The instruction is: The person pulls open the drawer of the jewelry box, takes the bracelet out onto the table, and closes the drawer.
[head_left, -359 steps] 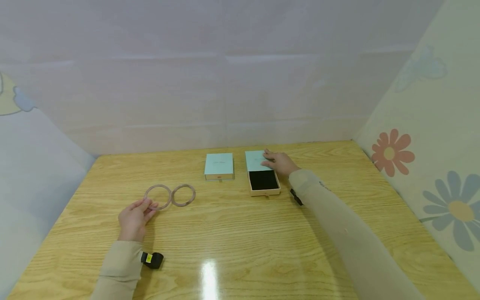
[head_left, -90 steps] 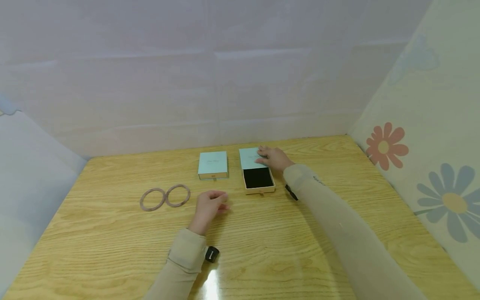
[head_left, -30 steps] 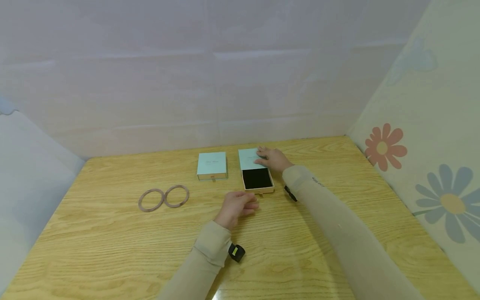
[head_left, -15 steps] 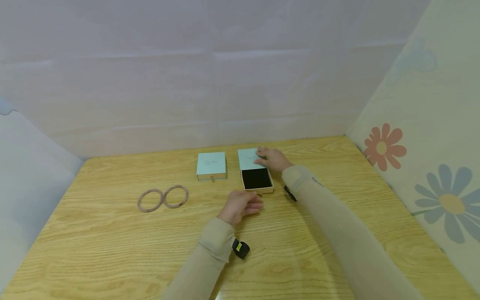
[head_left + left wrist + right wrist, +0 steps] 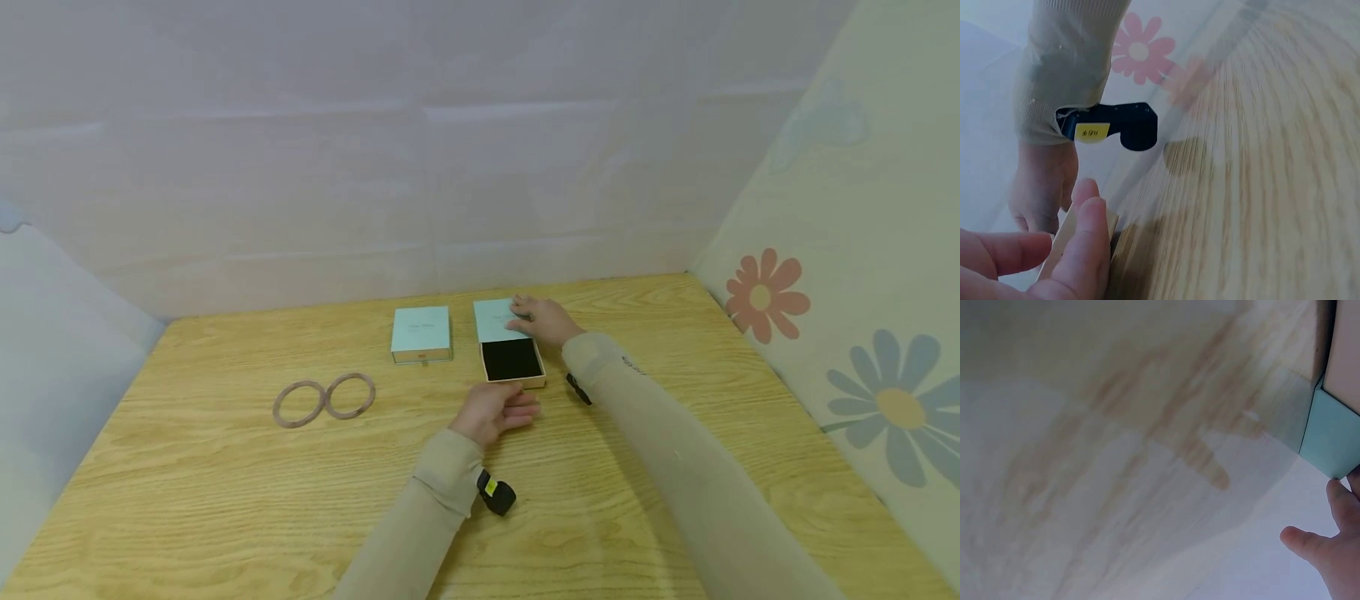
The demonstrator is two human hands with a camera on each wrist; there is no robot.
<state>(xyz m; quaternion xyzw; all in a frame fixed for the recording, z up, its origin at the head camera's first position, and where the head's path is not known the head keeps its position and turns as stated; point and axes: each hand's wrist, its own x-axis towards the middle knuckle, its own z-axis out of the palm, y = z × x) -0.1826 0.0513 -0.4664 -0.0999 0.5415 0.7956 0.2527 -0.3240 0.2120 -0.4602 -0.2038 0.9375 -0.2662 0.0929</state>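
In the head view, my right hand (image 5: 546,321) rests on the right side of a light-blue sleeve (image 5: 491,319) of a drawer-style jewelry box. A drawer with a black pad (image 5: 512,359) sticks out of the sleeve toward me. My left hand (image 5: 497,412) lies at the front of that drawer, fingers straight and pointing right. The left wrist view has its fingers (image 5: 1088,240) against the drawer's pale front, the thumb apart. In the right wrist view a fingertip touches the sleeve's (image 5: 1334,434) corner and another digit stands free.
A second light-blue box (image 5: 421,329), closed, stands left of the first. Two purplish bangles, a left one (image 5: 276,408) and a right one (image 5: 372,388), lie flat side by side on the wooden table (image 5: 225,492). A pale wall backs the table.
From the bangle it touched at first, my left hand has moved right to the drawer's front, its fingers straightening lately. The right hand has stayed on the sleeve; the drawer's position looks about the same.
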